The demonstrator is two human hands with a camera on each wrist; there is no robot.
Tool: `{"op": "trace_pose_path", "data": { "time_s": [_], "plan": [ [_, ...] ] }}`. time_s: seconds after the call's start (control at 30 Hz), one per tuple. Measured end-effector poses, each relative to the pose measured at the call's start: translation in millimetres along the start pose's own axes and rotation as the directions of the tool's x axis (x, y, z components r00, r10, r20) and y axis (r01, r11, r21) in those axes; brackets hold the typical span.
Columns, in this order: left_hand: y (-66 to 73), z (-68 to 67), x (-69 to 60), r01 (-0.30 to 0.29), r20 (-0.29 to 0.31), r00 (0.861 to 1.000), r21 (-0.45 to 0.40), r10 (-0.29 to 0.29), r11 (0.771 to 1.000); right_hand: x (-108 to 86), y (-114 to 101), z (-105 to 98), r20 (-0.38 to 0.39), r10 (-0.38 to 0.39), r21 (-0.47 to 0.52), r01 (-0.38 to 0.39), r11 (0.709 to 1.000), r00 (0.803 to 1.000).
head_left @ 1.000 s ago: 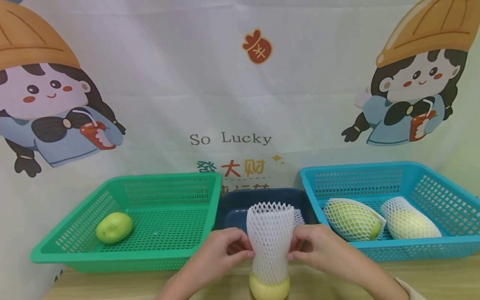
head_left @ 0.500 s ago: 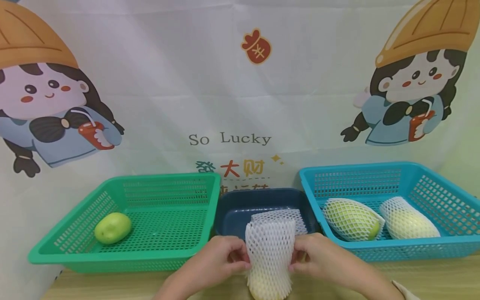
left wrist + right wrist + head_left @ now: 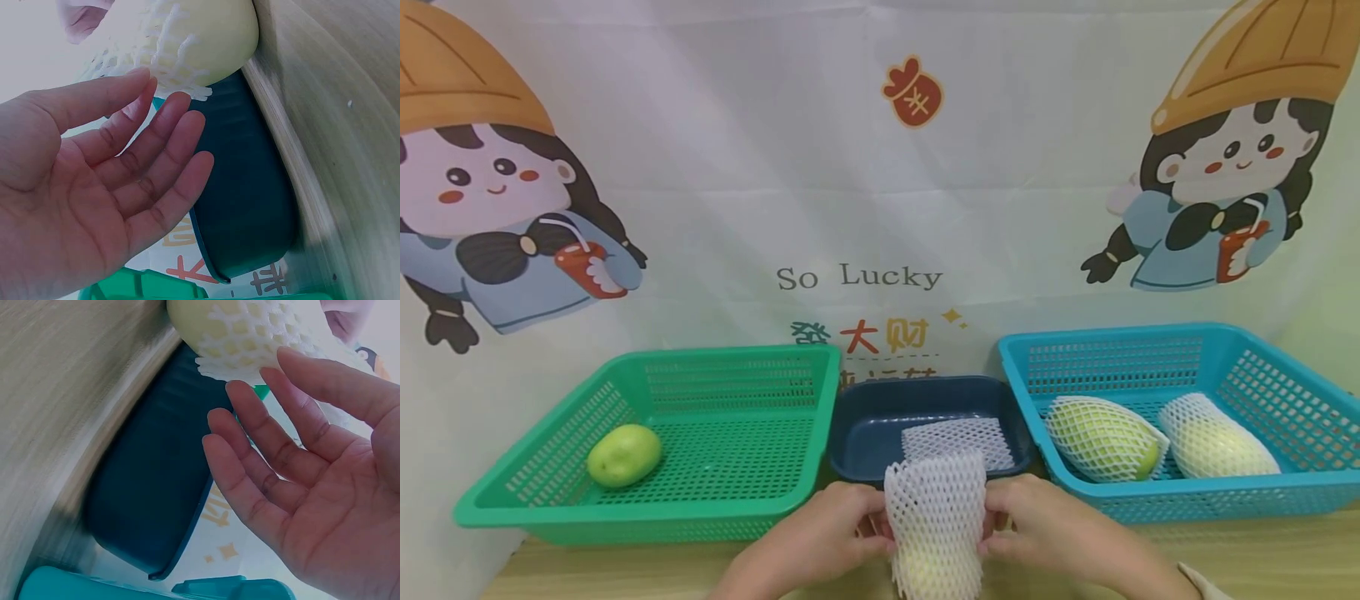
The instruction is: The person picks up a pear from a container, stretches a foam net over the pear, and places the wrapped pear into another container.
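A white foam fruit net [image 3: 936, 500] stands upright in front of me, drawn over a pale yellow fruit [image 3: 228, 37]. Its upper end puckers loosely above the fruit. My left hand [image 3: 831, 533] pinches the net's left side between thumb and index finger, the other fingers loosely bent. On the opposite side my right hand [image 3: 1037, 529] pinches it the same way. Both wrist views show the net's cut edge at the fingertips and part of the fruit bare beyond it. Which kind of fruit it is I cannot tell.
Behind the hands sits a dark blue tray [image 3: 868, 433] with a flat foam net [image 3: 962, 442] inside. A green basket [image 3: 655, 507] at left holds a green fruit [image 3: 625, 456]. At right, a blue basket [image 3: 1210, 500] contains two netted fruits [image 3: 1105, 437]. The wooden table [image 3: 625, 575] runs underneath.
Both hands have moved down, pulling the net further over the fruit, whose bare lower part no longer shows in the head view. More of the flat net in the tray has come into sight.
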State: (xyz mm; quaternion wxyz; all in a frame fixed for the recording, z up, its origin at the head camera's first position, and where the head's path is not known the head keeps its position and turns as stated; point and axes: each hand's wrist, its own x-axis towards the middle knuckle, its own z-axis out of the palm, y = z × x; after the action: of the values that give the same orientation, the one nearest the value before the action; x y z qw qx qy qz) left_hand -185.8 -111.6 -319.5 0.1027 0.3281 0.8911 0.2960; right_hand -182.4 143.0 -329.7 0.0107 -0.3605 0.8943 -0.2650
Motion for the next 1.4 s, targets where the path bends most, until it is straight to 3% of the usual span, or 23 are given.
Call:
{"op": "trace_pose_path", "data": {
  "time_s": [0.2,0.5,0.77,1.07,1.17,1.33,1.4],
  "plan": [
    [-0.7,1.5,-0.5,0.016,0.013,1.0,0.013,-0.016,1.0,1.0,2,3,0.055,0.029,0.012,-0.03,0.999,0.998],
    [-0.4,3.0,-2.2,0.07,0.061,0.996,0.038,-0.072,0.997,-1.7,4,11,0.019,0.024,-0.03,-0.024,0.999,1.0],
    [-4.1,7.3,-2.4,0.071,0.047,0.996,0.105,-0.076,0.992,-0.7,3,16,0.026,0.038,-0.015,-0.037,0.999,0.999],
    [-4.8,11.6,-2.5,0.056,0.016,0.998,0.181,-0.06,0.982,-2.2,5,20,0.005,0.034,-0.063,-0.033,0.997,0.999],
    [-3.9,9.7,-3.4,0.064,0.021,0.997,0.158,-0.068,0.985,-4.7,5,17,0.035,0.074,-0.01,-0.073,0.997,0.997],
    [-0.7,3.4,-7.8,0.091,0.052,0.994,0.042,-0.093,0.995,-9.5,1,12,0.133,0.191,0.125,-0.207,0.97,0.973],
    [0.8,2.1,-8.3,0.085,0.07,0.994,-0.013,-0.084,0.996,-10.9,-2,11,0.143,0.19,0.144,-0.211,0.967,0.971]
  ]
}}
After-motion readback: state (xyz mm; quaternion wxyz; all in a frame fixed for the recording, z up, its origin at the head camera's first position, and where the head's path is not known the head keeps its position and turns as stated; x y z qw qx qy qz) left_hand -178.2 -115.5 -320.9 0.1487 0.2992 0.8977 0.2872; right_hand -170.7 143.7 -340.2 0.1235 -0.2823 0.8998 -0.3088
